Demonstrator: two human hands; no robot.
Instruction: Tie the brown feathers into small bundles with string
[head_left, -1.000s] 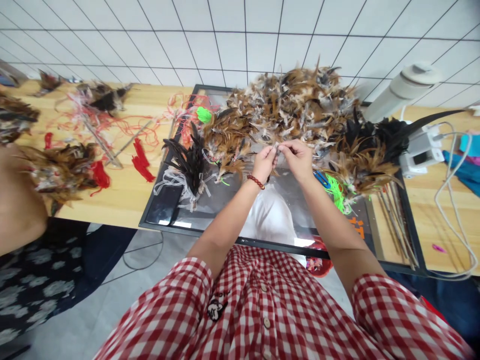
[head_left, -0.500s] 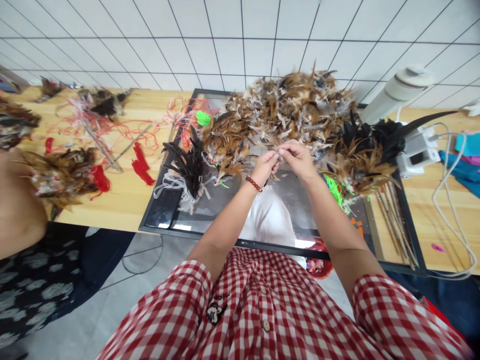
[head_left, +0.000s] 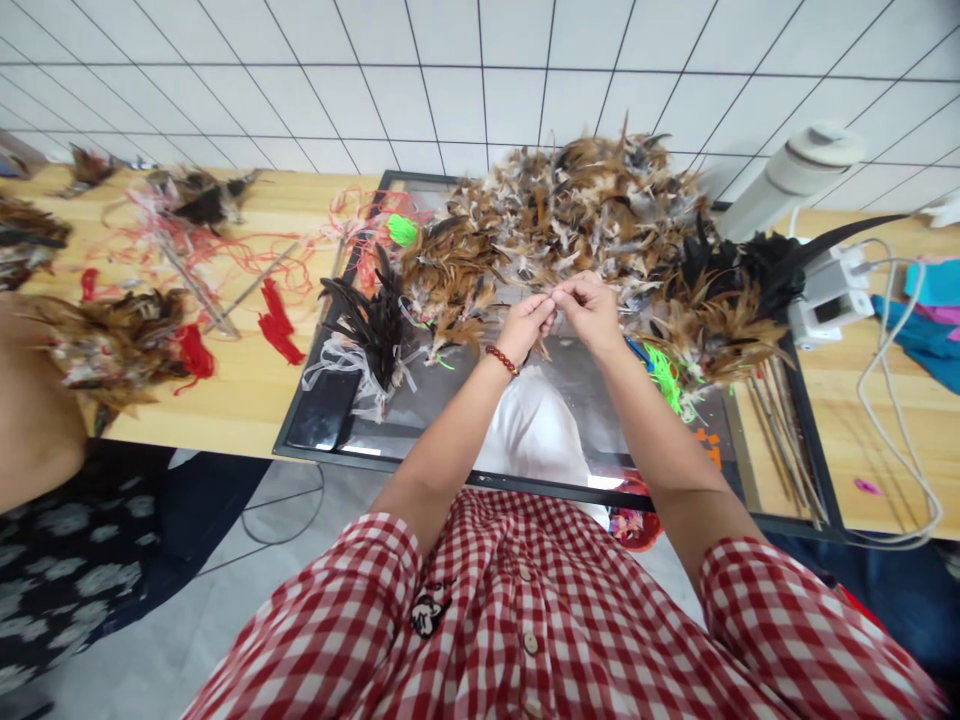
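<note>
My left hand [head_left: 527, 325], with a beaded bracelet at the wrist, is closed in a pinch. Its fingertips meet those of my right hand [head_left: 589, 308], which is pinched too. What lies between them is too small to make out. Both are above a black-framed glass panel [head_left: 450, 400], just in front of a big heap of brown feathers [head_left: 577, 210]. Black feathers [head_left: 379, 320] with white strips lie left of my hands. Bright green strands [head_left: 666, 378] rest beside my right forearm.
A white bottle [head_left: 795, 180] and a white charger [head_left: 831, 295] with cables stand at the right. Thin sticks [head_left: 784, 440] lie near the panel's right edge. At the left, another person's arm [head_left: 37, 400] is beside feathers and red tassels [head_left: 279, 325].
The whole view has shifted slightly. Both hands stay pinched together at nearly the same place. A blue object now shows beside my right wrist.
</note>
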